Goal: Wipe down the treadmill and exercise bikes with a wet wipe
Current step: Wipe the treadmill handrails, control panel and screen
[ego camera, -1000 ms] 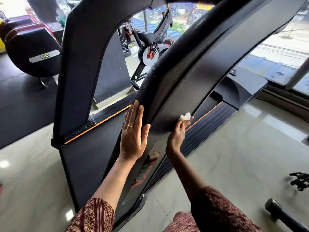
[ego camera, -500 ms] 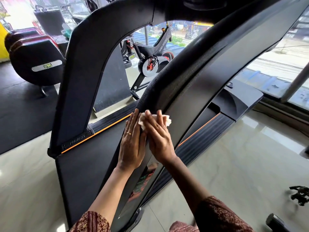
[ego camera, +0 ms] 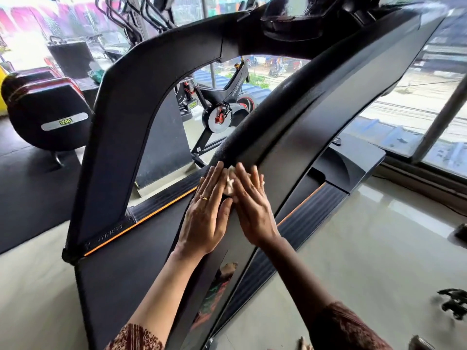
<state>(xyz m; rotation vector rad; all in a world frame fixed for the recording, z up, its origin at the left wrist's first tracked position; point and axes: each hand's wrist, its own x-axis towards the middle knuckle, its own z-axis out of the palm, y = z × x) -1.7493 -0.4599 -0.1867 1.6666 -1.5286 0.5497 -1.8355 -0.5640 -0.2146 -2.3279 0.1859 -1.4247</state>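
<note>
A black treadmill fills the view, its right upright and padded handrail slanting up to the console. My left hand lies flat and open on the upright's lower part, a ring on one finger. My right hand presses a crumpled white wet wipe against the upright just below the handrail's end, touching my left hand. Most of the wipe is hidden under my fingers. A black exercise bike stands behind, seen through the treadmill frame.
The treadmill belt with orange side trim lies below left. A black and red machine stands at far left on dark matting. Windows run along the right. Small dark objects lie on the glossy floor at right.
My right hand carried the wipe from the upright's right side over to the left, beside my left hand, and has slid slightly upward. My view rose toward the console.
</note>
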